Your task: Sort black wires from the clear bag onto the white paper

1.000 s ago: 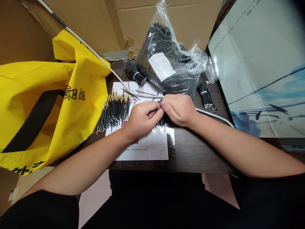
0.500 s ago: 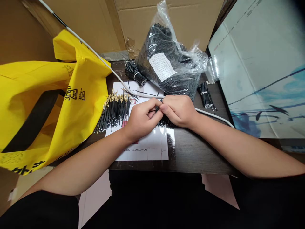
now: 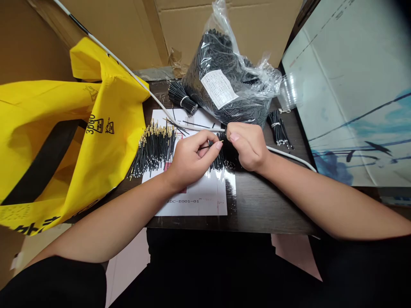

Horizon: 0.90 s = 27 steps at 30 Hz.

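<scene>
My left hand [image 3: 195, 159] pinches a thin black wire with a gold tip [image 3: 221, 141] between thumb and forefinger. Just to its right, my right hand [image 3: 248, 146] is closed with curled fingers; something black shows at its left edge, too hidden to make out. Under and between the hands lies a pile of short black wires [image 3: 217, 159]. A larger pile of black wires with gold tips [image 3: 156, 147] spreads left of my left hand, partly on a white printed sheet [image 3: 199, 207]. A white cable [image 3: 157, 100] passes behind both hands.
A clear bag of black pieces [image 3: 212, 55] stands behind the hands. Tied black wire bundles lie left [image 3: 182, 98] and right [image 3: 278, 128] of it. A yellow bag [image 3: 125, 111] fills the left side; a painted board [image 3: 353, 94] stands right, cardboard [image 3: 199, 25] behind.
My right hand has moved slightly right, away from my left hand, opening a gap between them. A gold tip now shows at my left fingertips. My left hand has barely moved.
</scene>
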### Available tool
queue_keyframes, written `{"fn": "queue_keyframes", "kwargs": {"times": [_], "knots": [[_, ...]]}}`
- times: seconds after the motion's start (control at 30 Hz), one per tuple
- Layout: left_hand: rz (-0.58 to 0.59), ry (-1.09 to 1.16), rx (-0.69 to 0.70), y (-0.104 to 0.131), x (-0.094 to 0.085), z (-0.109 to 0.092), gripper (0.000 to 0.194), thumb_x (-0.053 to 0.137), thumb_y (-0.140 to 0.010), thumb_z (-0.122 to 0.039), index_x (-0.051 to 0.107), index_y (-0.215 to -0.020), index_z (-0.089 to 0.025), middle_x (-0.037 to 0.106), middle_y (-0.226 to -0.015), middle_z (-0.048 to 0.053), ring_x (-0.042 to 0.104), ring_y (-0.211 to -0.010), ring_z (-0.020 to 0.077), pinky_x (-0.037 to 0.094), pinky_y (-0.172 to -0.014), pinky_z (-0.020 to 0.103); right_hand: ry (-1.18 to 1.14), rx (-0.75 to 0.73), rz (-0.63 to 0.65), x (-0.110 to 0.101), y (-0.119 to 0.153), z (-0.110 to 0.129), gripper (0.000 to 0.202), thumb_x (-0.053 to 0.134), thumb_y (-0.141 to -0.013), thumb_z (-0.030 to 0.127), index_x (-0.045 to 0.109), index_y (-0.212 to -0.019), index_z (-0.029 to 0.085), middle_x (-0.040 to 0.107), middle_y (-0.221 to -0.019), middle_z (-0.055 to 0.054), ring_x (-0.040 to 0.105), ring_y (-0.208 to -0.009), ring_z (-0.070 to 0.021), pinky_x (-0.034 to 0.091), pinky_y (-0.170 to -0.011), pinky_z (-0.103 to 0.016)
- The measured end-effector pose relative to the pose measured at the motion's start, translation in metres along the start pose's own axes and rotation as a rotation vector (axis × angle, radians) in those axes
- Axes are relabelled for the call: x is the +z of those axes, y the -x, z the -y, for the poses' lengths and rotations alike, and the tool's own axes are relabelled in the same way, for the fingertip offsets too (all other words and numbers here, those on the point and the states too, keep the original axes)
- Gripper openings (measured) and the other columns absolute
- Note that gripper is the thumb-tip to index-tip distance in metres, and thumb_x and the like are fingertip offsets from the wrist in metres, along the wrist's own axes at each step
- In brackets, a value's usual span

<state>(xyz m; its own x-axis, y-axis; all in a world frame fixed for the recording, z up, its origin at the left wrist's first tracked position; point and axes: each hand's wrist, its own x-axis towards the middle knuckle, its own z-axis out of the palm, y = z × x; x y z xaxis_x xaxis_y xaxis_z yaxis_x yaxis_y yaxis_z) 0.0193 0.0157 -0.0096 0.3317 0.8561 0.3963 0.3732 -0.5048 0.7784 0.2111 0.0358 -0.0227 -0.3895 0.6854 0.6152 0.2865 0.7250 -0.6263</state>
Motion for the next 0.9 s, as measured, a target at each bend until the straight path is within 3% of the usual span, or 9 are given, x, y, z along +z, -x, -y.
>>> {"fn": "queue_keyframes", "kwargs": {"times": [0.2,0.47,0.9], "knots": [[-0.005,-0.014,-0.004,-0.0007,0.0005,0.001,0.01,0.064,-0.093,-0.026,0.068,-0.087,-0.019,0.036,-0.054,-0.007,0.035,-0.051,0.0085,0.033,-0.053,0.025,0.157,0.016,-0.026,0.0046,-0.0011,-0.0026,0.027,0.046,-0.099,0.026,0.043,-0.072,0.02,0.043,-0.065,0.002,0.04,-0.06,-0.0111,0.03,-0.06,-0.028],[-0.068,0.001,-0.033,-0.0013,-0.0016,0.0039,0.008,0.066,-0.092,-0.026,0.072,-0.095,-0.021,0.035,-0.054,-0.007,0.034,-0.05,0.0086,0.032,-0.052,0.025,0.14,-0.078,-0.083,0.0042,-0.0023,0.0027,0.016,0.055,-0.099,0.025,0.059,-0.085,0.018,0.06,-0.074,0.0,0.053,-0.066,-0.0104,0.04,-0.064,-0.025],[-0.089,-0.01,-0.066,-0.0031,-0.0031,0.0023,0.007,0.067,-0.09,-0.026,0.072,-0.09,-0.021,0.038,-0.053,-0.007,0.036,-0.05,0.009,0.032,-0.053,0.025,0.15,-0.024,-0.03,0.0041,-0.0008,-0.0012,0.02,0.054,-0.101,0.03,0.061,-0.087,0.018,0.063,-0.075,0.0,0.058,-0.069,-0.0108,0.042,-0.066,-0.024]]}}
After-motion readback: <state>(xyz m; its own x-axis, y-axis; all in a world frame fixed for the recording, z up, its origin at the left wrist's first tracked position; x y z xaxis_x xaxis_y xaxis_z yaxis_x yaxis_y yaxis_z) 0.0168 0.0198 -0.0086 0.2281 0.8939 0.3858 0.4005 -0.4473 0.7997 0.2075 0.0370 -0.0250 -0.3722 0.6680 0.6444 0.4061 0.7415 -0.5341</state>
